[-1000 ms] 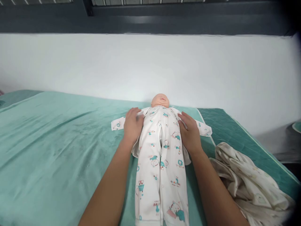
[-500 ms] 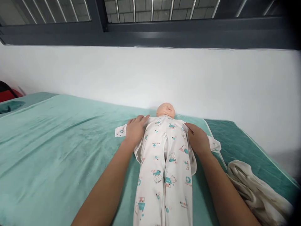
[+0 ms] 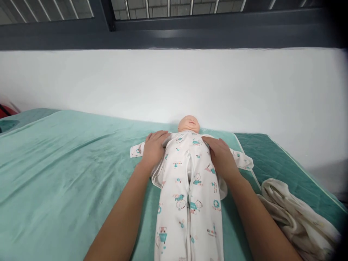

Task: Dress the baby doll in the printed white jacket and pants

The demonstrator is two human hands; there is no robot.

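A baby doll [image 3: 189,124] lies on its back with its head toward the wall. White printed baby trousers [image 3: 190,203] are spread lengthwise over its body, the legs running toward me. Beneath them shows a white baby top [image 3: 241,159] with both sleeves out sideways. My left hand [image 3: 155,146] rests flat at the left upper edge of the trousers, over the top's sleeve, fingers stretched out. On the opposite side my right hand [image 3: 221,156] lies on the trousers' upper edge, its fingers extended and the thumb side partly hidden. The doll's limbs are hidden under the cloth.
A light green sheet [image 3: 67,174] covers the bed, with a darker green quilted part [image 3: 261,152] at the right. There lies a crumpled cream cloth [image 3: 296,217]. Behind the bed rises a white wall [image 3: 108,83] under a barred window [image 3: 179,9]. Something red [image 3: 7,110] is at far left.
My right hand has slid inward over the trousers' upper edge. The left hand stays near the same place, its fingers lying flatter. The view has shifted slightly.
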